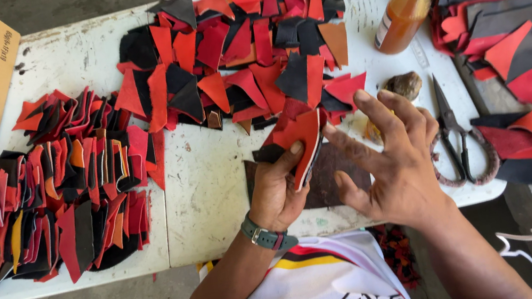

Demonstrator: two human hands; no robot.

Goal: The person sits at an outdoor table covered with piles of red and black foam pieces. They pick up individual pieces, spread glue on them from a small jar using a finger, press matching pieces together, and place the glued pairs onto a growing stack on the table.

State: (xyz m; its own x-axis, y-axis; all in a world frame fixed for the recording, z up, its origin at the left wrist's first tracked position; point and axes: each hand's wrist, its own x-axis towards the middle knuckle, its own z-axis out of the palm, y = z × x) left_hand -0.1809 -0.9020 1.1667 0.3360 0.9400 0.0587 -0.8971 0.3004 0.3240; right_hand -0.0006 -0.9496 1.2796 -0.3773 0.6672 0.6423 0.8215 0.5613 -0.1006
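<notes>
Head view: the left hand (277, 193) has its grip closed on a red piece (306, 142), held on edge above a dark brown pad (327, 182) at the desk (207, 179) front. The right hand (391, 162) is open, fingers spread, fingertips just beside the piece. Scissors (456, 142) lie to the right, a bottle (405, 8) beyond, cut stacks (62, 194) left.

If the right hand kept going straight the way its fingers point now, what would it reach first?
The right hand points up and left, toward the table's far side. First in that line appears to be the red leather piece held in the left hand; its fingertips seem almost on it, though depth is unclear.
</notes>
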